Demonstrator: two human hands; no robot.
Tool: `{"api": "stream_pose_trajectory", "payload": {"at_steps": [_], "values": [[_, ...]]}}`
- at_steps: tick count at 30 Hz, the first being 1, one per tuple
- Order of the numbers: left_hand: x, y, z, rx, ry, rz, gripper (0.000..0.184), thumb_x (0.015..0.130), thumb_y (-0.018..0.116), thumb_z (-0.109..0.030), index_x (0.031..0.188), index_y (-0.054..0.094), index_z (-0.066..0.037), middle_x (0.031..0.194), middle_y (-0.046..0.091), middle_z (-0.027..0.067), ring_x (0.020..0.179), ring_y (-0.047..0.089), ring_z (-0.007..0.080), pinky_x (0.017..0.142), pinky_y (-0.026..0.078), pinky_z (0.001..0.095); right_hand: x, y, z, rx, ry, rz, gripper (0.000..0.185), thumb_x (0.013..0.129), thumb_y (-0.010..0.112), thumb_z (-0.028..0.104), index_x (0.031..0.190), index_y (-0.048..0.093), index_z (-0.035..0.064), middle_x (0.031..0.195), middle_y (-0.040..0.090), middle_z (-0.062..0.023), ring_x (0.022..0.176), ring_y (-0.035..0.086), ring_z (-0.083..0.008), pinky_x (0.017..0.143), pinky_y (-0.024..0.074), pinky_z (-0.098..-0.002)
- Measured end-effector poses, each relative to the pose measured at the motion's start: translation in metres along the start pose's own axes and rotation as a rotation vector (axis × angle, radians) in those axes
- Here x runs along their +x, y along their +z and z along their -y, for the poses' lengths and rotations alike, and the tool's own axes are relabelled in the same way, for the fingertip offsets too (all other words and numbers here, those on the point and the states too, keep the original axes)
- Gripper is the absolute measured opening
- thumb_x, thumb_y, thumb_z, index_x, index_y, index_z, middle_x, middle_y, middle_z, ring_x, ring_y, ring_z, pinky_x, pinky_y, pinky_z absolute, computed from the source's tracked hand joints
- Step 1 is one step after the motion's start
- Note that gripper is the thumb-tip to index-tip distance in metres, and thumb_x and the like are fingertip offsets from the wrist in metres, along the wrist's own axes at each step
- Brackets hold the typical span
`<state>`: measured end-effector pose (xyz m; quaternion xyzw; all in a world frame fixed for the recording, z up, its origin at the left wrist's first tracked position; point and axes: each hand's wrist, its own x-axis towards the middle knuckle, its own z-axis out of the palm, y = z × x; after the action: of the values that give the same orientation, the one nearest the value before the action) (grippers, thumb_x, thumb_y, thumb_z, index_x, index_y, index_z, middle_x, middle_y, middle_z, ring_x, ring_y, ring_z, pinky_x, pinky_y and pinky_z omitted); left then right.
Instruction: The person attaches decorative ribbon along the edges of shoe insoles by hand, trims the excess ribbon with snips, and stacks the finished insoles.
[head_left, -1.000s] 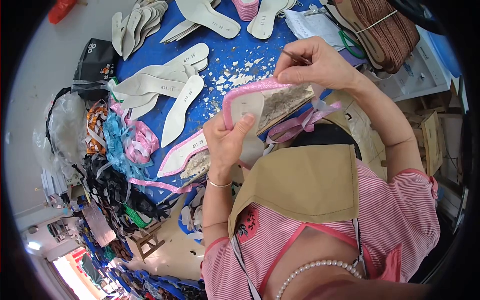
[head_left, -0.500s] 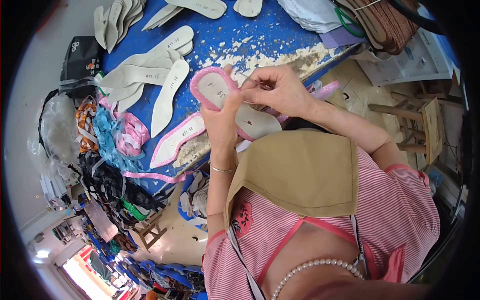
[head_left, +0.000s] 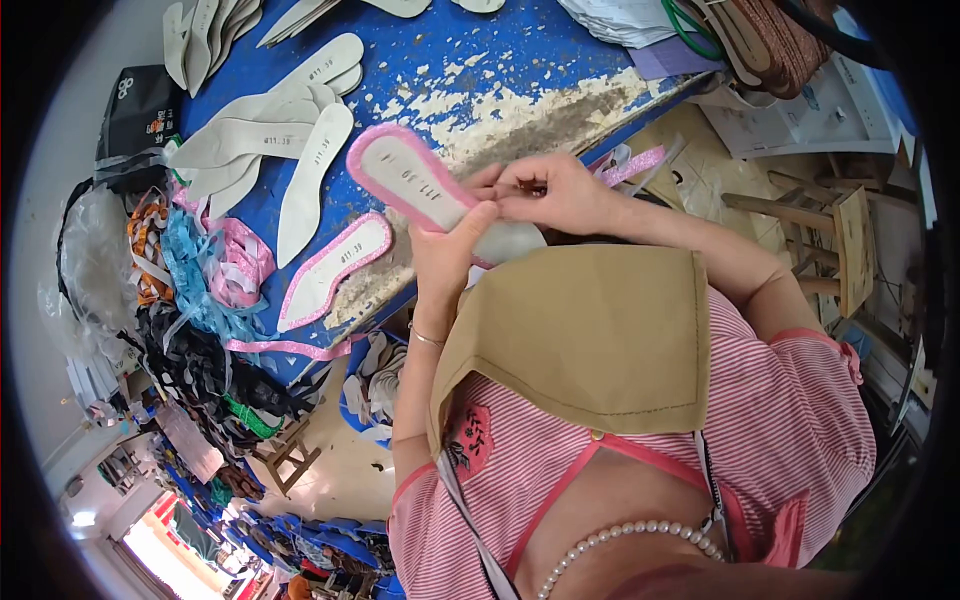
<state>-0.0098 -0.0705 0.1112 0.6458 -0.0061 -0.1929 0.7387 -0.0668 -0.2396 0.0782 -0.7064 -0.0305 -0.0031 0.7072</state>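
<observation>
Since the pink-edged insole (head_left: pixel 400 175), gripped in the left hand (head_left: pixel 447 248) over the counter's (head_left: pixel 425 65) near edge, beside the right hand (head_left: pixel 565 197) curled round a dark object (head_left: pixel 533 187), looks light and bendable, best hold its waist

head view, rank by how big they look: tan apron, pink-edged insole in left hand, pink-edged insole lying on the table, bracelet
1. Tan apron
2. Held pink-edged insole, partly hidden by the left hand
3. Lying pink-edged insole
4. Bracelet
</observation>
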Motion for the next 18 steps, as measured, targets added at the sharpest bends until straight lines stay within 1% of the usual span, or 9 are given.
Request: {"api": "stream_pose_trajectory", "payload": {"at_steps": [2,3,7,8,10,12,18], "values": [[-0.004,-0.008,0.011,-0.041,0.004,0.044,0.021,0.079,0.068,-0.004,0.098,0.062,0.006,0.084,0.069,0.0149,0.075,0.067,0.0225,0.067,0.054,0.0266,0.005,-0.003,0.004,0.264,0.172,0.066,0.006,0.078,0.066,-0.003,0.083,0.068,0.0013,0.068,0.062,0.0007,0.057,0.046,-0.0051,0.053,0.0374,-0.0183],[-0.004,-0.01,0.008,-0.041,0.003,0.036,0.021,0.079,0.068,-0.004,0.098,0.062,0.006,0.084,0.069,0.0149,0.075,0.067,0.0225,0.067,0.054,0.0266,0.007,-0.006,0.008,0.266,0.174,0.073,0.006,0.078,0.066,-0.003,0.083,0.068,0.0013,0.068,0.062,0.0007,0.057,0.046,-0.0051,0.053,0.0374,-0.0183],[0.011,-0.011,-0.027,-0.178,0.119,-0.099,0.023,0.08,0.069,-0.007,0.098,0.061,0.005,0.082,0.069,0.0159,0.075,0.069,0.0256,0.067,0.055,0.029,0.011,-0.025,0.026,0.221,0.198,-0.018,0.006,0.079,0.068,-0.001,0.085,0.068,-0.0009,0.07,0.064,-0.0026,0.056,0.05,-0.0053,0.051,0.0389,-0.0174],[0.014,-0.009,-0.031,-0.177,0.125,-0.096,0.023,0.08,0.069,-0.007,0.098,0.061,0.005,0.082,0.069,0.0159,0.075,0.069,0.0256,0.067,0.055,0.029,0.012,-0.025,0.027,0.22,0.192,-0.02,0.006,0.079,0.068,-0.001,0.085,0.068,-0.0009,0.07,0.064,-0.0026,0.056,0.05,-0.0053,0.051,0.0389,-0.0174],[0.018,-0.005,-0.035,-0.17,0.152,-0.162,0.024,0.08,0.07,-0.008,0.099,0.061,0.004,0.081,0.069,0.0159,0.074,0.069,0.0264,0.066,0.055,0.0298,0.009,-0.018,0.027,0.319,0.231,-0.024,0.004,0.079,0.068,0.003,0.082,0.068,-0.0008,0.068,0.064,-0.0032,0.056,0.051,-0.0051,0.051,0.0399,-0.0167],[0.018,-0.003,-0.036,-0.159,0.169,-0.233,0.026,0.08,0.071,-0.01,0.1,0.06,0.004,0.079,0.069,0.0159,0.074,0.069,0.0272,0.066,0.056,0.0307,0.003,-0.009,0.025,0.424,0.279,-0.027,0.007,0.08,0.069,0.006,0.079,0.068,-0.0007,0.067,0.064,-0.0039,0.056,0.052,-0.005,0.052,0.0409,-0.0159],[0.022,0.001,-0.039,-0.12,0.223,-0.208,0.025,0.08,0.071,-0.009,0.099,0.061,0.004,0.075,0.069,0.0144,0.07,0.069,0.0271,0.063,0.056,0.0297,-0.003,-0.001,0.023,0.368,0.368,-0.071,0.009,0.08,0.069,0.007,0.076,0.067,-0.0009,0.064,0.062,-0.0041,0.052,0.051,-0.0052,0.049,0.0401,-0.0164]]}}
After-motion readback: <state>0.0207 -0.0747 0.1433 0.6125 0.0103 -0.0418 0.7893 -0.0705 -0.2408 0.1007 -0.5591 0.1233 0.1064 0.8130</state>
